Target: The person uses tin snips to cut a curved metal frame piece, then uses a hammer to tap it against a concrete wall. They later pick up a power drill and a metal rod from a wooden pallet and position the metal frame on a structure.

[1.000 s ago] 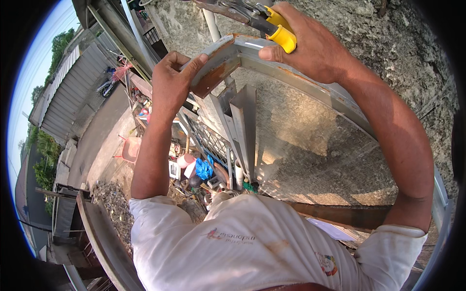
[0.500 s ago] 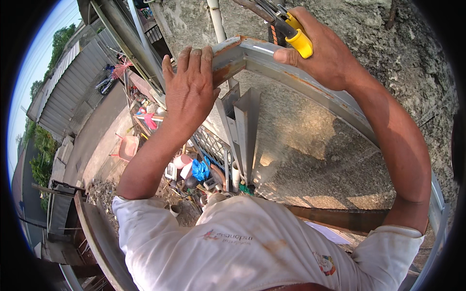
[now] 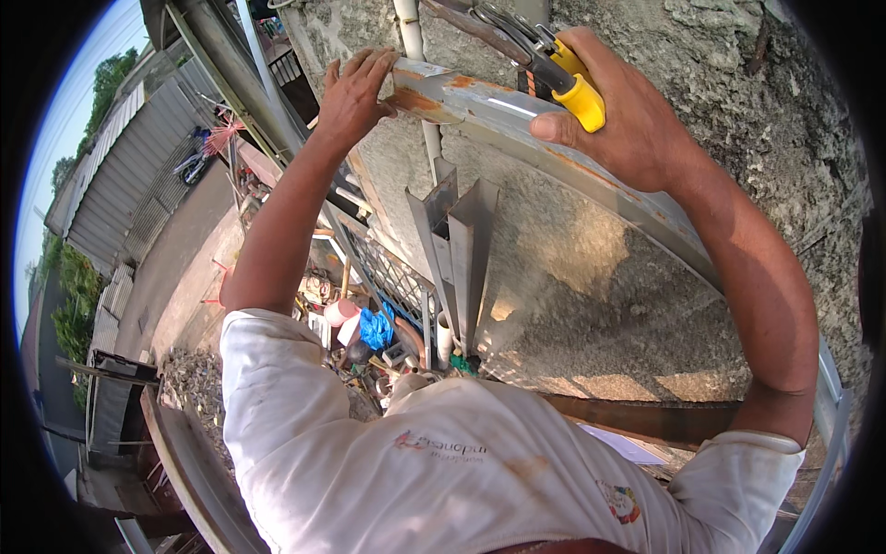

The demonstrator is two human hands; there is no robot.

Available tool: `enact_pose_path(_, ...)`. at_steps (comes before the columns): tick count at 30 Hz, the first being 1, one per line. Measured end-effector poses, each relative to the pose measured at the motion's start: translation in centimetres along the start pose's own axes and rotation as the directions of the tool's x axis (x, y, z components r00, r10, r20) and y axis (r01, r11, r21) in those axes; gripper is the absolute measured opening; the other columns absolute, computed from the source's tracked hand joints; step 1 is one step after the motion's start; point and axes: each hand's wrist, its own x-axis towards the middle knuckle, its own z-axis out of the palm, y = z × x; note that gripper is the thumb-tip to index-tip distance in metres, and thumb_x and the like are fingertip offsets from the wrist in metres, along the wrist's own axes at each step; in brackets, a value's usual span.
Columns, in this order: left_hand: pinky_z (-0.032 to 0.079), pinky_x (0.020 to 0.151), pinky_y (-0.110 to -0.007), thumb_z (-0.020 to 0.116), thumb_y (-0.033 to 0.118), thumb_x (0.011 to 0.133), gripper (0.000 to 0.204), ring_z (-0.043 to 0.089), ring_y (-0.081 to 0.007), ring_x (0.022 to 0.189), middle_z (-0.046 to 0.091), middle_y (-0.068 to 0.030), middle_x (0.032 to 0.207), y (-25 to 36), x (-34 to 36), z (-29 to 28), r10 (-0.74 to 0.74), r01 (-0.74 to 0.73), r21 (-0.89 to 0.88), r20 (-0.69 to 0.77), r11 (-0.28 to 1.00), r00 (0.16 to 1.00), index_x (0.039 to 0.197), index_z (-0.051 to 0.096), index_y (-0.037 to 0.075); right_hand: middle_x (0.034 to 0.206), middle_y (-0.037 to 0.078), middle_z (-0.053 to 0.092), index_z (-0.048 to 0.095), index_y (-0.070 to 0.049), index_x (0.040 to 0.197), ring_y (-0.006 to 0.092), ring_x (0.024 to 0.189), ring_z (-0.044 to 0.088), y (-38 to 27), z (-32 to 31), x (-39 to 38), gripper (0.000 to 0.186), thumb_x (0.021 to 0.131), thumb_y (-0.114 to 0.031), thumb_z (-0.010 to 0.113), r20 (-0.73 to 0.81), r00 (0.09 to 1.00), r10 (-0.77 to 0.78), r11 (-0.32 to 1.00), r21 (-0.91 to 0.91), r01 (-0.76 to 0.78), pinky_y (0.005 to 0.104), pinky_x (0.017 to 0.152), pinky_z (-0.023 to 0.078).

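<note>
My left hand (image 3: pixel 355 97) is at the left end of a long grey, rust-patched steel channel (image 3: pixel 508 120), fingers over its top edge and thumb at its lower edge. My right hand (image 3: pixel 637 120) is closed round a tool with yellow grips (image 3: pixel 581 102) and dark metal jaws, which looks like pliers or a clamp; its exact kind is unclear. A brown bar-like piece (image 3: pixel 475 28) extends from the tool toward the upper left. My right thumb rests on the channel's top. The channel runs down to the right, behind my right forearm.
Two upright steel sections (image 3: pixel 457 245) stand below the channel against a rough concrete wall (image 3: pixel 591 305). A white pipe (image 3: pixel 409 32) runs up the wall. Far below lie a blue plastic bag (image 3: pixel 376 328) and clutter. Steel beams (image 3: pixel 189 471) border the left side.
My left hand has moved away and slightly left with the channel's end piece. That end, angled toward me before, now lines up with the long part. My right hand has shifted slightly right.
</note>
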Motion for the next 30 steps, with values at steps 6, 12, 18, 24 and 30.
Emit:
enact_pose_path(6,0.049,0.093,-0.039,0.083,0.052,0.071,0.073,0.062,-0.0269,0.107,0.064,-0.0159,0.112,-2.0,-0.5,-5.3,-0.066,0.204,-0.546,0.263,0.813,0.963,0.118,0.060,0.003,0.105,0.013,0.056,0.040,-0.009,0.140,0.0322,0.103,0.060,-0.1,-0.4,0.1,0.094,0.078,-0.077,0.060,0.039,0.999,0.025,0.999,0.047,-0.027,0.0502,0.086,0.051)
enact_pose_path(12,0.049,0.065,-0.034,0.078,0.058,0.076,0.057,0.063,-0.0175,0.070,0.065,-0.0077,0.070,1.6,-0.7,-9.3,-0.336,0.470,-0.424,0.353,0.774,0.873,0.079,0.068,0.001,0.103,0.012,0.056,0.044,-0.009,0.136,0.0308,0.101,0.061,0.2,-0.5,0.0,0.089,0.079,-0.077,0.059,-0.012,1.000,-0.027,0.995,0.097,0.028,0.0490,0.084,0.050)
enact_pose_path(18,0.047,0.070,-0.031,0.074,0.049,0.085,0.046,0.057,-0.0124,0.074,0.064,-0.0005,0.077,1.2,-1.1,-8.4,-0.342,0.502,-0.482,0.384,0.719,0.858,0.085,0.067,0.003,0.103,0.012,0.057,0.045,-0.009,0.134,0.0308,0.101,0.061,0.1,-0.5,0.1,0.086,0.080,-0.074,0.060,-0.018,0.998,-0.060,0.992,0.112,0.062,0.0480,0.084,0.050)
enact_pose_path(24,0.047,0.075,-0.028,0.065,0.042,0.094,0.037,0.054,-0.0091,0.089,0.058,0.0011,0.092,-0.3,-2.6,-5.6,-0.338,0.528,-0.822,0.445,0.214,0.829,0.102,0.062,0.006,0.106,0.014,0.058,0.045,-0.009,0.133,0.0310,0.102,0.061,0.0,-0.5,0.1,0.084,0.080,-0.071,0.063,-0.013,0.998,-0.061,0.989,0.133,0.062,0.0468,0.086,0.049)
enact_pose_path(30,0.045,0.065,-0.024,0.070,0.038,0.092,0.033,0.055,-0.0087,0.072,0.059,0.0008,0.076,1.8,-2.5,-8.3,-0.389,0.539,-0.759,0.402,0.365,0.829,0.090,0.060,0.006,0.103,0.016,0.059,0.046,-0.006,0.128,0.0305,0.100,0.062,0.1,-0.6,0.2,0.083,0.081,-0.073,0.061,-0.009,0.998,-0.057,0.993,0.102,0.058,0.0463,0.084,0.050)
